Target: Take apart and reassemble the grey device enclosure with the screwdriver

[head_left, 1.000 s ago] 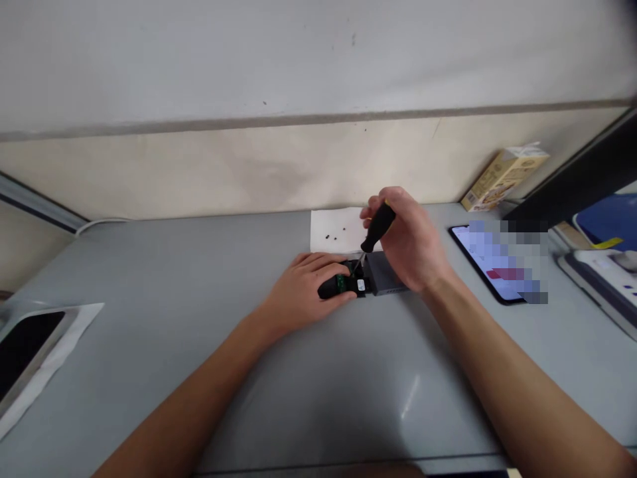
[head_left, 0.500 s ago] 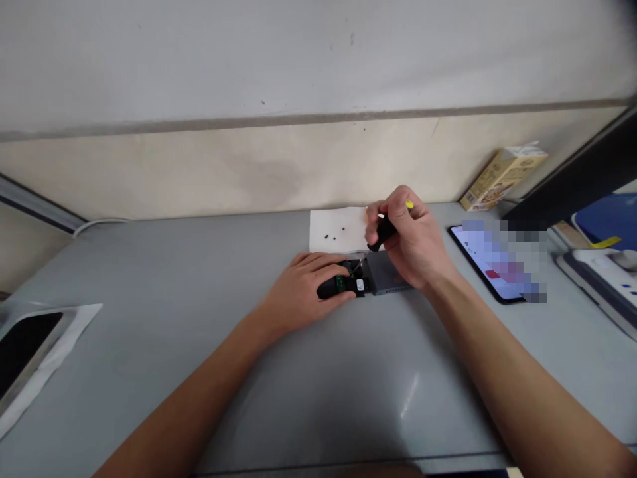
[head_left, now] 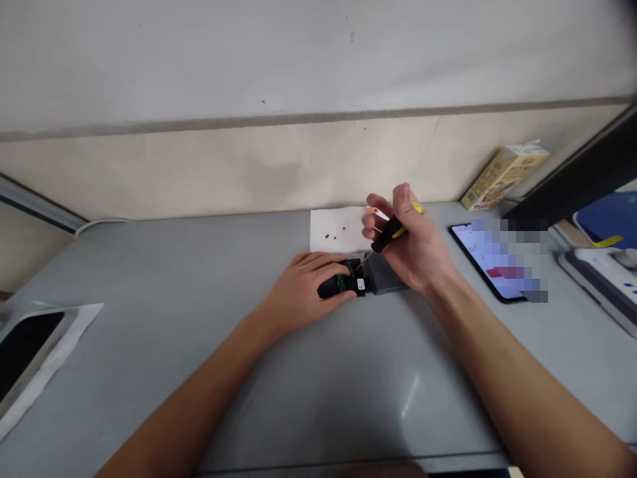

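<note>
My left hand (head_left: 306,289) is wrapped round a small black device (head_left: 331,287) with a green circuit part, holding it down on the grey table. My right hand (head_left: 411,239) holds a black and yellow screwdriver (head_left: 388,232) at a slant, its index and other fingers partly lifted off the handle. The thin shaft points down left, its tip at the device beside my left fingers; the exact contact is too small to tell. Under my right hand lies a dark grey box (head_left: 382,273), against the device's right end. Several tiny dark screws lie on a white paper (head_left: 321,222) behind.
A lit phone (head_left: 490,265) lies to the right, with a carton (head_left: 502,176) behind it against the wall. At the far right is a white device (head_left: 602,282). Another dark-screened device (head_left: 30,345) rests on white paper at the left edge.
The screwdriver handle has tilted further to the right, and the fingers of my right hand have loosened and spread on it. My left hand and the device look unmoved.
</note>
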The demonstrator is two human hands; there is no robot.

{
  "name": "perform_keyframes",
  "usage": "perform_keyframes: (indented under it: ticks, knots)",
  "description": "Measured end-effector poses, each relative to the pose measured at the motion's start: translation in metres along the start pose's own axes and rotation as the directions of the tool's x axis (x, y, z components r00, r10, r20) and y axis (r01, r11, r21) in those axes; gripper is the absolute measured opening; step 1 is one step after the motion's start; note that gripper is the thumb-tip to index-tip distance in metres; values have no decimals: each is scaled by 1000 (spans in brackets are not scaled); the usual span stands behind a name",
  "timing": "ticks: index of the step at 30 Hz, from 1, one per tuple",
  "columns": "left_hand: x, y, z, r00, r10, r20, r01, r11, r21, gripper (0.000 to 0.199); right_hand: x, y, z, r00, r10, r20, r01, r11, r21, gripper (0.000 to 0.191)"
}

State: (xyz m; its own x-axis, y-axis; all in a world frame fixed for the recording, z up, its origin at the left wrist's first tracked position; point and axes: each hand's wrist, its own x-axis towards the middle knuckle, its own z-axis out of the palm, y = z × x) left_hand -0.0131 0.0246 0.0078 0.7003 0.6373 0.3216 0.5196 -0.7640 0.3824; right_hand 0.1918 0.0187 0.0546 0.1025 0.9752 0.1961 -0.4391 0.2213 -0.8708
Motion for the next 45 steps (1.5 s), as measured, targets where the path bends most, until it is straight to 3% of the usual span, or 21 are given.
perform_keyframes:
  ticks: [4, 9, 13, 19, 27, 35, 45]
  knots:
    - [0, -1, 1, 1000, -9, 7, 9, 1000, -1, 22, -1, 0, 4, 1000, -15, -5, 14, 996, -88, 54]
    - [0, 0, 1, 1000, -8, 3, 8, 1000, -4, 22, -1, -6, 10, 999, 4, 53, -1, 999, -47, 52]
    - [0, 0, 0, 1000, -10, 6, 10, 1000, -2, 24, 0, -3, 5, 1000, -20, 5, 20, 998, -66, 47]
    - [0, 0, -2, 999, -18, 30, 18, 1000, -4, 24, 2, 6, 1, 1000, -7, -21, 4, 989, -145, 63]
    - [1, 0, -1, 1000, 1, 12, -1, 1000, 1, 22, -1, -4, 7, 999, 1, 48, 1, 999, -40, 52]
    - [1, 1, -2, 1000, -2, 15, 2, 1000, 7, 23, 1, 2, 3, 1000, 1, 7, 0, 995, -98, 57]
    - [1, 2, -2, 1000, -11, 24, 11, 1000, 5, 23, 1, -1, -1, 1000, -1, 21, 1, 1000, -10, 50]
